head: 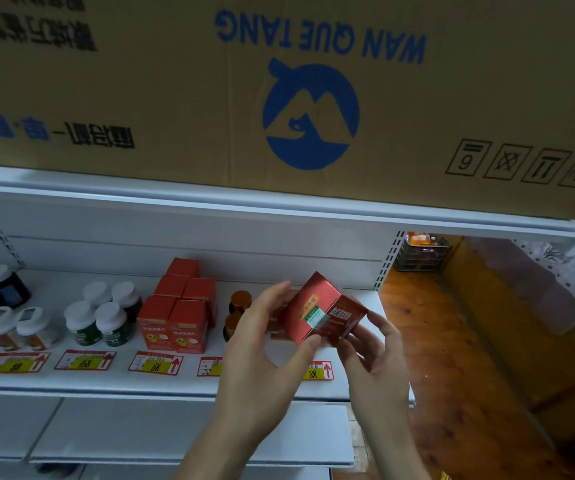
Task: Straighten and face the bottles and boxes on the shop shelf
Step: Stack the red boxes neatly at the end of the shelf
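A shiny red box with a green-and-white sticker is held tilted above the right end of the white shelf. My left hand grips its left side and lower corner with fingers and thumb. My right hand holds its right lower edge with curled fingers. Behind the left hand stand two brown bottles with copper caps. A block of orange-red boxes stands left of them. Further left are green bottles with white caps, small clear bottles and dark bottles.
Price tags line the shelf front. A large brown carton sits on the shelf above. Lower white shelves lie below. A wooden floor and a wire basket are to the right.
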The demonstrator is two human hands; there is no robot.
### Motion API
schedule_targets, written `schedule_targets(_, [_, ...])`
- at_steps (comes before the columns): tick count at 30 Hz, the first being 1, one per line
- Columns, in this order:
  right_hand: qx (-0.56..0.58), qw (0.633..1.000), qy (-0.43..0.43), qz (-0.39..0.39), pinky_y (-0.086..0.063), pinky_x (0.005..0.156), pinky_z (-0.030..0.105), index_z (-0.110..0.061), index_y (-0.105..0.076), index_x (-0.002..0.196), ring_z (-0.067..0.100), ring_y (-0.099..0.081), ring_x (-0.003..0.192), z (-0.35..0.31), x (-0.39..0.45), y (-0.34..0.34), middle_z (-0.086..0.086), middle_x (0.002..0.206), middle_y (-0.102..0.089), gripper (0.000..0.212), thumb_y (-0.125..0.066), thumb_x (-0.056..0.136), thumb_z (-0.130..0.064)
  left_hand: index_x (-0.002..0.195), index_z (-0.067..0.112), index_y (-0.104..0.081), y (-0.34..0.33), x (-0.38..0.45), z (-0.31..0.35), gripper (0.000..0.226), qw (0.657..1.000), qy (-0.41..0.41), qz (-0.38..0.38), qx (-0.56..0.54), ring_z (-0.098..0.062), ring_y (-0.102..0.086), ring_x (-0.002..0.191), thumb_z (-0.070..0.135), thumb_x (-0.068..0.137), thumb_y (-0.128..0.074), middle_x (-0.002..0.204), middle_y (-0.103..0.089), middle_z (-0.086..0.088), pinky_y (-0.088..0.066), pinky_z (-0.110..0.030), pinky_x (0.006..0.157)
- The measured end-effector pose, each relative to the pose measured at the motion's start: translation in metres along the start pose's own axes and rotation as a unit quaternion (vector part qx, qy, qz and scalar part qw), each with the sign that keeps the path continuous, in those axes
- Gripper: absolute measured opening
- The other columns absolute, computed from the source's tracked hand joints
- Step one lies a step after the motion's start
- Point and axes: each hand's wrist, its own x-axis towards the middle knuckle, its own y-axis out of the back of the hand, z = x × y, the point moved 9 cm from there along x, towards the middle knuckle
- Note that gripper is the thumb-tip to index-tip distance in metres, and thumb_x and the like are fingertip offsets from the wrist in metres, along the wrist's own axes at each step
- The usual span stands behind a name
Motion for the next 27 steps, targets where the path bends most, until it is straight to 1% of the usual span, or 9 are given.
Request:
schedule_targets(3, [-0.005,1.0,0.004,0.007,-0.056,0.081,0.022,-0.043,-0.043,0.127,0.002,-0.069,0.099,0.0,0.002,0.005,-0.013,0.111,-0.071,0.059,-0.073,0.088,-0.01,0.123,0.073,-0.036,0.0,0.001,-0.005,0.074,0.999,-0.003,-0.012,0.033,0.009,-0.05,0.123,0.026,0.084,-0.079,0.126,-0.048,0.045,-0.045,-0.012,0.094])
schedule_targets(5, [-0.025,0.999,0.032,0.015,-0.055,0.076,0.016,-0.046,-0.041,0.13,-0.002,-0.066,0.101,-0.008,0.004,0.01,-0.016,0.115,-0.067,0.063,-0.074,0.087,-0.015,0.122,0.078,-0.028,-0.002,0.003,-0.009,0.082,0.996,-0.014,-0.031,0.081,0.01,-0.048,0.125,0.025,0.086,-0.078,0.125,-0.042,0.052,-0.042,-0.014,0.098])
schedule_targets(8, [-0.089,0.992,0.091,0.0,-0.051,0.072,0.006,-0.047,-0.04,0.135,-0.007,-0.062,0.104,-0.02,0.01,0.017,-0.023,0.12,-0.058,0.067,-0.074,0.086,-0.017,0.134,0.064,-0.032,-0.005,0.004,-0.02,0.075,0.988,-0.023,-0.053,0.141,0.005,-0.047,0.123,0.024,0.088,-0.075,0.122,-0.043,0.049,-0.044,-0.019,0.1])
schedule_targets(10, [-0.15,0.981,0.122,-0.032,-0.051,0.071,0.005,-0.041,-0.042,0.139,-0.008,-0.059,0.104,-0.023,0.015,0.019,-0.025,0.123,-0.052,0.066,-0.075,0.086,-0.021,0.14,0.048,-0.039,-0.007,0.004,-0.036,0.065,0.985,0.001,-0.057,0.162,-0.002,-0.049,0.125,0.026,0.089,-0.073,0.125,-0.05,0.033,-0.049,-0.028,0.102])
schedule_targets(13, [-0.252,0.95,0.159,-0.092,-0.05,0.074,0.004,-0.043,-0.044,0.139,-0.009,-0.056,0.106,-0.022,0.024,0.016,-0.031,0.127,-0.041,0.061,-0.073,0.086,-0.031,0.14,0.046,-0.04,-0.011,0.002,-0.057,0.061,0.981,0.036,-0.064,0.177,-0.008,-0.053,0.122,0.028,0.091,-0.071,0.132,-0.054,0.016,-0.051,-0.031,0.1])
schedule_targets(16, [-0.317,0.923,0.174,-0.133,-0.053,0.079,0.01,-0.037,-0.052,0.139,-0.002,-0.061,0.099,-0.011,0.034,0.012,-0.025,0.124,-0.051,0.053,-0.072,0.09,-0.029,0.143,0.035,-0.046,-0.019,0.003,-0.073,0.055,0.975,0.04,-0.074,0.207,-0.013,-0.055,0.121,0.025,0.093,-0.067,0.133,-0.056,0.012,-0.051,-0.029,0.097])
schedule_targets(21, [-0.365,0.909,0.162,-0.119,-0.052,0.086,0.014,-0.029,-0.055,0.14,0.009,-0.064,0.091,0.026,0.04,0.002,-0.011,0.125,-0.059,0.051,-0.07,0.092,-0.028,0.136,0.035,-0.052,-0.04,0.002,-0.11,0.036,0.968,0.112,-0.118,0.192,-0.004,-0.057,0.104,0.033,0.1,-0.055,0.125,-0.058,0.011,-0.043,-0.011,0.079])
schedule_targets(24, [-0.368,0.912,0.153,-0.095,-0.058,0.084,0.025,-0.03,-0.055,0.141,0.01,-0.063,0.083,0.051,0.042,-0.005,-0.005,0.124,-0.06,0.049,-0.068,0.094,-0.024,0.138,0.031,-0.045,-0.053,0.001,-0.129,0.037,0.959,0.145,-0.144,0.195,-0.007,-0.059,0.108,0.034,0.101,-0.052,0.127,-0.06,0.012,-0.047,-0.018,0.086])
schedule_targets(27, [-0.382,0.909,0.142,-0.088,-0.058,0.081,0.027,-0.032,-0.054,0.142,0.01,-0.063,0.082,0.069,0.046,-0.013,-0.004,0.124,-0.059,0.048,-0.065,0.096,-0.022,0.143,0.03,-0.035,-0.061,0.001,-0.146,0.047,0.952,0.167,-0.156,0.205,-0.012,-0.063,0.108,0.034,0.1,-0.054,0.13,-0.06,0.008,-0.053,-0.026,0.088])
